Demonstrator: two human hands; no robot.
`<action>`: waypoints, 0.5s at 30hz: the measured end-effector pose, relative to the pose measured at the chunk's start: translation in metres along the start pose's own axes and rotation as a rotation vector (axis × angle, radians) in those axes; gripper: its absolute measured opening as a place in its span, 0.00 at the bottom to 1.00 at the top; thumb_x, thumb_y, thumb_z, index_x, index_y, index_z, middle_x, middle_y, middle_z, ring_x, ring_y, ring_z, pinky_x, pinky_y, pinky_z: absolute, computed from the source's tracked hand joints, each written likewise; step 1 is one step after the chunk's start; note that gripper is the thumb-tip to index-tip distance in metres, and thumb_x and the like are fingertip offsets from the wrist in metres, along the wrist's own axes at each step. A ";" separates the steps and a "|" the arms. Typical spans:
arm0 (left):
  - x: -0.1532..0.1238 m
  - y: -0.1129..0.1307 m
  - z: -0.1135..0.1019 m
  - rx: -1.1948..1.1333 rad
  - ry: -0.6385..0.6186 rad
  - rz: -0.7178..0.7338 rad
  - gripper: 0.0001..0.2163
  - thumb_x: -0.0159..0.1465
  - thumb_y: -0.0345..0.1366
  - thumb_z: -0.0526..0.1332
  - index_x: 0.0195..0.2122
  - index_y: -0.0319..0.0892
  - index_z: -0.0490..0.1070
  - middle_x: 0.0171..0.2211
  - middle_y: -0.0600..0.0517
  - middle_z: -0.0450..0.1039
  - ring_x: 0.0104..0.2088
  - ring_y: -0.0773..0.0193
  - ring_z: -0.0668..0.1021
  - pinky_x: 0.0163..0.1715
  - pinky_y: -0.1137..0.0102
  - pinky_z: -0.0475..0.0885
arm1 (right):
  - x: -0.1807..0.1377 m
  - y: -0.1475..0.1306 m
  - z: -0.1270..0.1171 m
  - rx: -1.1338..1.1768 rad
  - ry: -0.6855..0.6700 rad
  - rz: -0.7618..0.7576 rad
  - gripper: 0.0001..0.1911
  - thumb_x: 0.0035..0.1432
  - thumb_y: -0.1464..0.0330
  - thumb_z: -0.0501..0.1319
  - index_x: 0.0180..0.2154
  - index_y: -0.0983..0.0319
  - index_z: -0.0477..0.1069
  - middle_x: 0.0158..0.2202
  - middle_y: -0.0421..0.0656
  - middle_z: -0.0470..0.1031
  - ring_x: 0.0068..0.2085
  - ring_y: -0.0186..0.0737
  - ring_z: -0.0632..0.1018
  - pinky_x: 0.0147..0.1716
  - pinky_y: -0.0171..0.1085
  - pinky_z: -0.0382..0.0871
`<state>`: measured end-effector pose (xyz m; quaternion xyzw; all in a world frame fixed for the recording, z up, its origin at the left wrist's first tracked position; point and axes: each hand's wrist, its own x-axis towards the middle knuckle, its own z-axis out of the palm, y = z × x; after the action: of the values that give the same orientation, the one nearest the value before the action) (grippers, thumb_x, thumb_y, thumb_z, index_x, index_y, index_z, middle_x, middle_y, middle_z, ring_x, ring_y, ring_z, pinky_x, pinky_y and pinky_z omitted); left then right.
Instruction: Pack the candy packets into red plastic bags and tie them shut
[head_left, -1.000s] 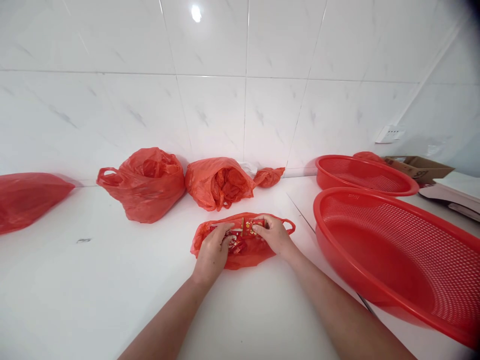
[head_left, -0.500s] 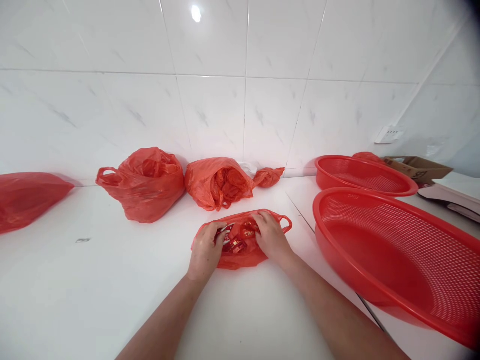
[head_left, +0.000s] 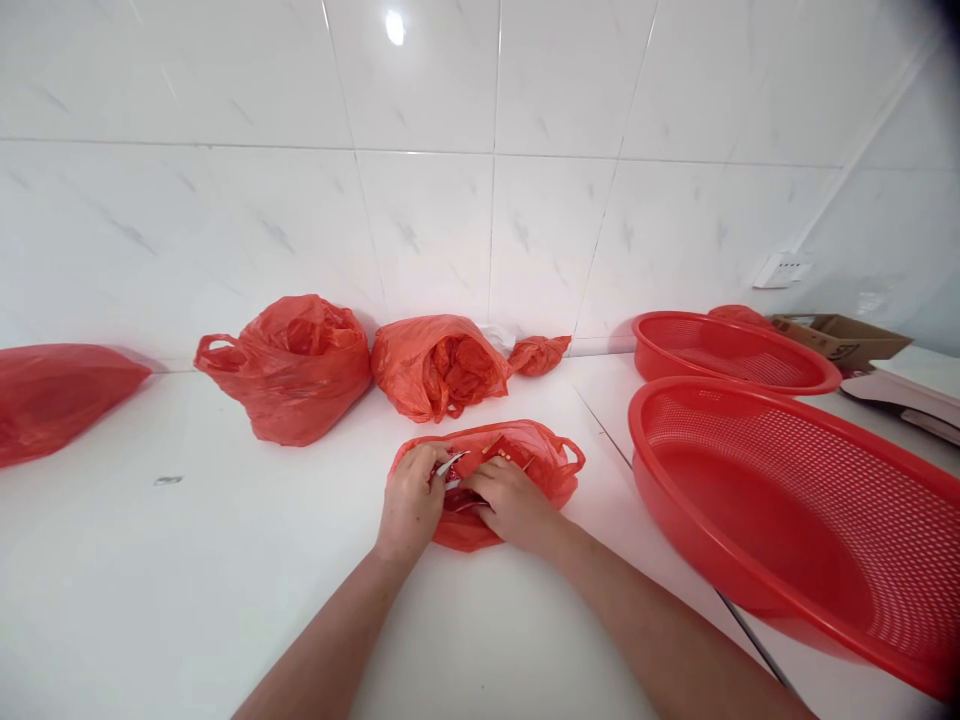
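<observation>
A red plastic bag [head_left: 469,538] lies with its mouth open on the white table in front of me, with small shiny red packets [head_left: 504,450] inside. My left hand [head_left: 411,502] is at the bag's left side, its thumb and fingers closed on red packets whose white edges stick up. Reaching in from the right, my right hand [head_left: 521,508] has its fingers curled down among the packets in the middle of the bag. Its fingertips are partly hidden, and what they grip I cannot make out.
Along the tiled wall stand a full red bag with handles [head_left: 292,385], a crumpled red bag [head_left: 442,365] and a small red bundle [head_left: 540,355]. Another red bag [head_left: 64,400] is at far left. Two red perforated baskets [head_left: 750,520] and a cardboard box [head_left: 844,340] occupy the right.
My right hand has moved left and slightly down, from the bag's right side to its middle. The bag's right part now gapes wider. My left hand has hardly moved.
</observation>
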<state>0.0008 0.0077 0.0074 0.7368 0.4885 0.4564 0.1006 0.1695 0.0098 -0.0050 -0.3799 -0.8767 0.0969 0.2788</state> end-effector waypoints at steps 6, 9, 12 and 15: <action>0.000 -0.001 -0.002 -0.005 0.060 0.028 0.13 0.55 0.19 0.49 0.32 0.44 0.63 0.44 0.51 0.69 0.46 0.63 0.72 0.46 0.65 0.69 | -0.002 0.011 -0.024 0.083 0.244 0.107 0.08 0.56 0.74 0.57 0.38 0.60 0.70 0.37 0.43 0.73 0.41 0.40 0.71 0.41 0.40 0.66; -0.001 0.000 -0.002 0.002 0.084 0.050 0.14 0.54 0.18 0.49 0.33 0.44 0.64 0.44 0.50 0.67 0.46 0.63 0.71 0.46 0.65 0.68 | -0.005 0.020 -0.036 0.073 0.381 0.233 0.06 0.58 0.72 0.54 0.38 0.61 0.69 0.38 0.44 0.72 0.42 0.41 0.72 0.41 0.41 0.65; -0.002 0.002 0.001 0.012 0.060 0.099 0.15 0.53 0.17 0.49 0.33 0.43 0.65 0.42 0.50 0.66 0.44 0.63 0.71 0.43 0.66 0.69 | -0.006 0.025 -0.041 0.073 0.420 0.359 0.07 0.59 0.69 0.53 0.38 0.61 0.68 0.37 0.43 0.73 0.38 0.40 0.73 0.37 0.39 0.66; -0.004 0.004 0.006 0.025 -0.010 0.195 0.16 0.54 0.16 0.48 0.34 0.43 0.67 0.40 0.49 0.66 0.42 0.63 0.71 0.42 0.66 0.69 | -0.006 0.023 -0.039 0.096 0.428 0.402 0.08 0.59 0.68 0.53 0.40 0.60 0.68 0.38 0.43 0.73 0.38 0.40 0.74 0.37 0.39 0.67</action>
<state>0.0075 0.0045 0.0042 0.7844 0.4196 0.4541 0.0491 0.2088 0.0195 0.0155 -0.5440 -0.6996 0.1090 0.4502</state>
